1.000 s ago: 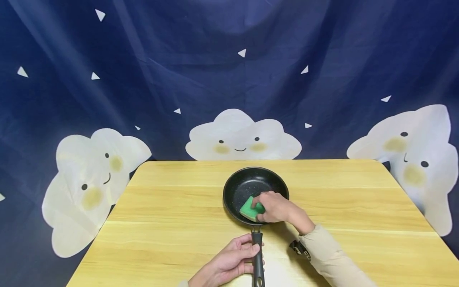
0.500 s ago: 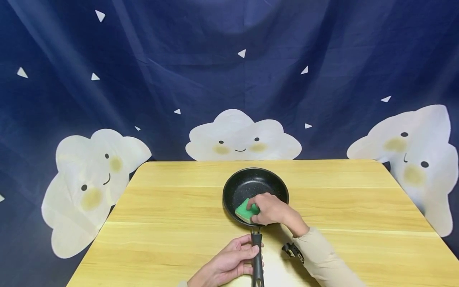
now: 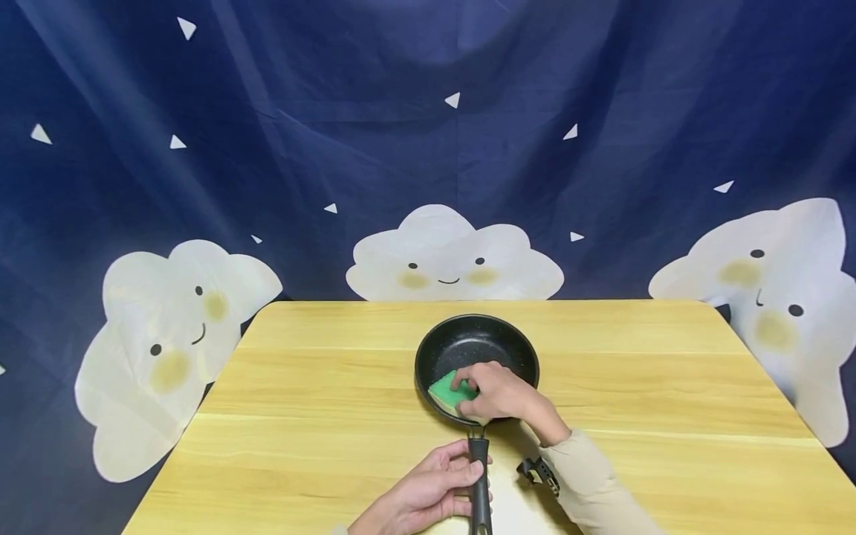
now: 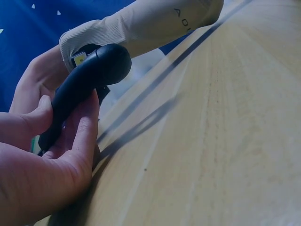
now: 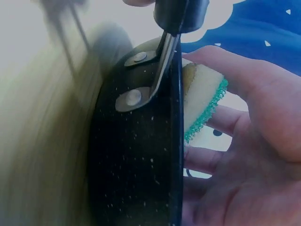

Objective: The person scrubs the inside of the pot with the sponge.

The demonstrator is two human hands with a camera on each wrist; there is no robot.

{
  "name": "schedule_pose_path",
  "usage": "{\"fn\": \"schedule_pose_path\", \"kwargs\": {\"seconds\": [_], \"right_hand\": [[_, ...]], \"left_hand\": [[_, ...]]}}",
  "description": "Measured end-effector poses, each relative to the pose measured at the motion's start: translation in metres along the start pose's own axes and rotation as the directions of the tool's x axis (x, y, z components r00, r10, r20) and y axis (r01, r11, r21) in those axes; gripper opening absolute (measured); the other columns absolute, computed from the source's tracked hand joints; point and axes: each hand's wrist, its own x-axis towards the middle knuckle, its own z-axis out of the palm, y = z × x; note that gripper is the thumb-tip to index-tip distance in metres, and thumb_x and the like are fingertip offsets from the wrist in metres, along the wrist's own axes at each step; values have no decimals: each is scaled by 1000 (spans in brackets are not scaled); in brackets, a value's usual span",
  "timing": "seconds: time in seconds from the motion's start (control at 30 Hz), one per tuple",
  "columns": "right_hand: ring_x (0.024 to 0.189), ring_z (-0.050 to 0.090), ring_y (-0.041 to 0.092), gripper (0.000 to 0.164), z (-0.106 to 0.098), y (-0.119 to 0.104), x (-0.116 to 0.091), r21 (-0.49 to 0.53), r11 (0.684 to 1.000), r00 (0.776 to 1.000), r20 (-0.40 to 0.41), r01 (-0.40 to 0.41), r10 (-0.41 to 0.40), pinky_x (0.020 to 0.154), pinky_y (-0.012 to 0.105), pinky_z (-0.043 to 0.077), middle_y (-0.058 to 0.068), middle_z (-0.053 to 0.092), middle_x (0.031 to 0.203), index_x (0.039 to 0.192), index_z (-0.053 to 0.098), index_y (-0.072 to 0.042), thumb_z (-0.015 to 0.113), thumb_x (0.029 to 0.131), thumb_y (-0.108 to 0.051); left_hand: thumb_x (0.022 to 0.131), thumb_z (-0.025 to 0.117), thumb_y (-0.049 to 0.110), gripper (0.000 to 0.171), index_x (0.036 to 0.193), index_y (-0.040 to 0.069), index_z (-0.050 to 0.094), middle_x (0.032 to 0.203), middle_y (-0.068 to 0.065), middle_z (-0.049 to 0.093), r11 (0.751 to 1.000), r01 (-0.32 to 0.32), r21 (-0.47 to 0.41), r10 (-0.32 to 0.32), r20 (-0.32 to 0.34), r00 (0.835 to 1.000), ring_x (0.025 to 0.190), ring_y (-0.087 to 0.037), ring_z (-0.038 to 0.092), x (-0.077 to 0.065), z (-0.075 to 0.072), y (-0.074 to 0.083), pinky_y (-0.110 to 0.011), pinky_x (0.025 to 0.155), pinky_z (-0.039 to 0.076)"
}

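At the far middle of the wooden table point(image 3: 301, 423), I find a black frying pan point(image 3: 473, 336), its handle point(image 3: 481, 494) pointing back toward the person. The left hand point(image 3: 428, 487) grips this handle, thumb on one side and fingers on the other; I judge that the hold steadies the pan against a push from within. The left wrist view shows the handle's rounded end raised off the wood, leaving room for fingers beneath.

Inside the pan, at the near-left wall, lies the sponge point(image 3: 444, 389), green scouring face up and pale foam below. The right hand point(image 3: 498, 391) pinches it from above, probably to keep the foam pressed to the metal. In the right wrist view, the sponge projects above the rim close to the handle's metal bracket point(image 5: 164, 66), so I read little travel left on the near side. Bare pan floor extends toward the far rim, which offers the longer path.

Beyond that rim, I note the table's far edge close by, with the dark curtain point(image 3: 401, 111) behind it; wood spreads widely left and right. The right sleeve point(image 3: 595, 475) and the black wrist device point(image 3: 539, 474) sit just beside the handle, where I would watch for contact.
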Motion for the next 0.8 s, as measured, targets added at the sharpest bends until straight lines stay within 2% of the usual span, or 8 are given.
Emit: {"fn": "schedule_pose_path", "kwargs": {"seconds": [0.13, 0.37, 0.6, 0.8], "right_hand": [[70, 47, 15, 27, 3, -1, -1, 18, 1000, 999, -30, -15, 15, 63, 31, 42, 3, 58, 80, 110, 73, -12, 80, 84, -17], [78, 54, 17, 28, 8, -2, 2, 30, 999, 996, -80, -26, 29, 67, 34, 47, 5, 62, 88, 110, 73, -12, 80, 83, -16], [89, 61, 24, 29, 12, -4, 5, 48, 998, 991, -124, -35, 41, 76, 44, 54, 9, 66, 95, 111, 74, -12, 81, 83, -16], [90, 62, 24, 29, 20, -1, 3, 83, 994, 986, -144, -69, 80, 75, 43, 53, 9, 66, 99, 111, 74, -14, 81, 83, -19]], "left_hand": [[106, 57, 11, 22, 127, 7, 52, 99, 1, 65, 1000, 11, 1, -11, 1, 1000, 91, -12, 65, 1, 1, 0, -32, 81, 60], [106, 56, 11, 24, 130, 7, 51, 99, 2, 64, 1000, 5, -3, -5, -2, 1000, 92, -13, 66, 2, 0, -1, -33, 81, 60], [107, 54, 11, 23, 130, 7, 52, 100, 2, 63, 1000, -4, 10, 4, 11, 1000, 91, -12, 66, 4, -1, 0, -32, 80, 60], [107, 54, 11, 25, 132, 7, 50, 98, 2, 64, 1000, 3, 6, -4, 17, 1000, 89, -11, 66, 1, -3, -3, -32, 80, 60]]}}
